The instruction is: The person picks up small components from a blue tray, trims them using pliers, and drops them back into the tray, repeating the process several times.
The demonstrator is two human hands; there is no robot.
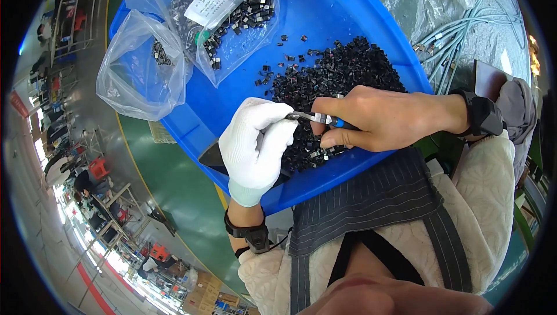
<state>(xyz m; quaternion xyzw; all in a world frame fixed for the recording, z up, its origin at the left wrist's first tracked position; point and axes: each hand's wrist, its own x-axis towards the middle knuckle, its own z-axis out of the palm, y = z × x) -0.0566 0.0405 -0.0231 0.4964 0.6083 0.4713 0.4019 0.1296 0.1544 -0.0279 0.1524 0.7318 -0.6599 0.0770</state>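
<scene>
My left hand (253,141), in a white knitted glove, is closed with thumb and forefinger pinching a small dark part whose details are too small to make out. Bare, my right hand (386,119) grips pliers (335,121) with blue-and-black handles. The metal jaws meet the left fingertips at the small part. Both hands are above a large heap of small black parts (342,74), some showing metal faces, in a blue plastic tray (377,1). Under my left hand, a dark flat object (213,156) lies at the tray's near left edge, partly hidden.
A clear bag of black parts (249,16) with a white label lies at the tray's far left. Beside it, another clear bag (139,83) hangs over the rim. Grey cables (458,36) lie coiled on the right. Workbenches and red stools (98,168) stand across the green floor.
</scene>
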